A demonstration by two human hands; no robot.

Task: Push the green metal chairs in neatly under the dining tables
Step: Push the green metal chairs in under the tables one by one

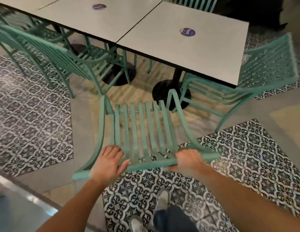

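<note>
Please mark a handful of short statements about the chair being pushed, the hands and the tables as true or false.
1. Both hands are on the top rail of the near chair. True: the left hand lies over it and the right hand grips it.
2. The near chair is already fully under the table. False: its seat is wholly clear of the table edge.
3. Each of the two near tabletops carries a round purple sticker. True.
4. The chairs have solid cushioned seats. False: the seats are slatted green metal.
5. The floor under the person's feet is plain wood. False: it is patterned tile.
</note>
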